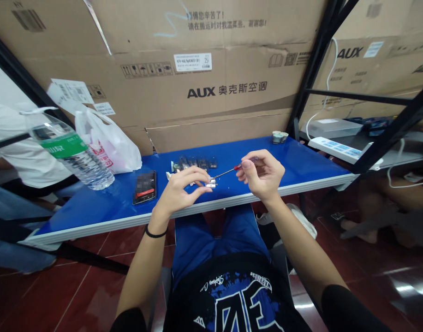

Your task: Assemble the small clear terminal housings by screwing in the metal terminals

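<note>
- On my feed, the screwdriver (228, 172) shows a shiny metal shaft and glossy red plastic handle
- The small part (210, 184) looks like bright metal
- I see the tabletop (273, 159) as glossy blue
- The cartons (197, 103) look like matt cardboard

A storeroom, with AUX air-conditioner cartons (197, 60) behind a blue workbench (301, 157).

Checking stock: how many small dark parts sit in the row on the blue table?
4 small dark rectangular parts, side by side, on the blue table, beyond the left hand; more could be hidden.
</note>
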`<state>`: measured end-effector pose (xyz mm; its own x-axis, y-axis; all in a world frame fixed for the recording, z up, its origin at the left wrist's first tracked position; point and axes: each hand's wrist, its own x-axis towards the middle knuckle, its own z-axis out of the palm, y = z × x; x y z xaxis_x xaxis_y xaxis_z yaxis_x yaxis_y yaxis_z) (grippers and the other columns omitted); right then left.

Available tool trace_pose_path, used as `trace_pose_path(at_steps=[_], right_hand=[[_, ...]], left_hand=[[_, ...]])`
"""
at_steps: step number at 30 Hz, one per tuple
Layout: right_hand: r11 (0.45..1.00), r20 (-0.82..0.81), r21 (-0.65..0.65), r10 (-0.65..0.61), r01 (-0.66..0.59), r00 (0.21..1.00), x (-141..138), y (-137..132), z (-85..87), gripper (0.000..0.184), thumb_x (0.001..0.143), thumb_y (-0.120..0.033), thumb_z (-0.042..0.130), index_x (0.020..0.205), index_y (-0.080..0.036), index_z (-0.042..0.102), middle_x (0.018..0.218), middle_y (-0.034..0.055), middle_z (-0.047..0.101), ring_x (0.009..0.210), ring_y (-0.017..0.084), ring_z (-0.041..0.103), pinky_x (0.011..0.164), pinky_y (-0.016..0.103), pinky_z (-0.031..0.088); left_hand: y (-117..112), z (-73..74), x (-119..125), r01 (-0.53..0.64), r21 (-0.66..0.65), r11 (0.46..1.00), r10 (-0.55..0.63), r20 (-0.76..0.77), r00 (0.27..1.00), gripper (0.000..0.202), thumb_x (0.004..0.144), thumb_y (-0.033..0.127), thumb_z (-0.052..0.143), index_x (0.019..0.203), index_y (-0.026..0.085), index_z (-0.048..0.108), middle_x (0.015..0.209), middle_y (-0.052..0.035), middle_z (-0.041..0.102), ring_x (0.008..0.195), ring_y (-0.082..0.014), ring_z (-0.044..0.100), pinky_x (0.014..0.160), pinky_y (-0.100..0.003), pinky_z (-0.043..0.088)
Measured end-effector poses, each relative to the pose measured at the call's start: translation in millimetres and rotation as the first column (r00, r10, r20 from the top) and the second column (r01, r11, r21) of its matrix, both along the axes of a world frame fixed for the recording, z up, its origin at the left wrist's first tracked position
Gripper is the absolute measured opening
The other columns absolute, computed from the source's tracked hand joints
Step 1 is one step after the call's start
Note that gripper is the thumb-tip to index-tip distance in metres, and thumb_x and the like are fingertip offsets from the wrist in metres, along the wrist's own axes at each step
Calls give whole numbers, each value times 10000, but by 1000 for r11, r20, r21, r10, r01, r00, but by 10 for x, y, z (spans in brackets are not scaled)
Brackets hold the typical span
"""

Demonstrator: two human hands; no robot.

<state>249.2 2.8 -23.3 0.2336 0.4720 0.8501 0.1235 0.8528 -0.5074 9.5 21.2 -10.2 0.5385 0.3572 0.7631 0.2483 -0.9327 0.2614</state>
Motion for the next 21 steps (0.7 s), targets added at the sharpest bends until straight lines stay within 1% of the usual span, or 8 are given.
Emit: trace_pose_path(at_steps=[4,8,12,17,21], right_hand=[[1000,16,10,10,-10,1000,4,4,-6,179,992,-400,737,932,-237,692,653,-35,728,467,101,689,390,179,527],[1000,23,14,-1,1,1000,10,10,-11,188,991,-405,738,928,-234,694,644,-36,721,457,99,681,385,181,522],[1000,27,26,16,-16,1000,6,7,-11,163,995,-380,737,935,-235,697,650,-39,723,454,94,675,385,177,515],[999,34,29,24,-25,999,2,1,3,139,988,-349,740,926,-233,696,659,-41,718,465,92,673,383,178,498],[998,78,57,3,-7,997,22,16,30,130,963,-336,768,910,-233,710,720,-31,727,533,96,682,453,206,541]], left_hand=[[3,-6,-2,-6,7,1000,6,2,1000,78,938,225,814,972,165,777,1017,-69,788,891,-161,774,781,-259,660],[1,-6,1,-7,6,1000,7,-3,1000,80,944,231,808,986,170,779,1020,-67,787,866,-154,769,771,-257,660],[3,-6,1,-10,7,1000,10,-6,1000,85,946,239,808,985,170,778,1019,-68,789,853,-152,768,767,-259,661],[0,-3,1,-16,19,1000,16,-16,1000,87,951,253,804,959,171,776,1013,-67,794,886,-166,781,785,-267,665],[-10,8,18,-21,24,999,21,-36,999,92,953,252,802,962,167,771,997,-65,796,869,-159,779,778,-255,661]])
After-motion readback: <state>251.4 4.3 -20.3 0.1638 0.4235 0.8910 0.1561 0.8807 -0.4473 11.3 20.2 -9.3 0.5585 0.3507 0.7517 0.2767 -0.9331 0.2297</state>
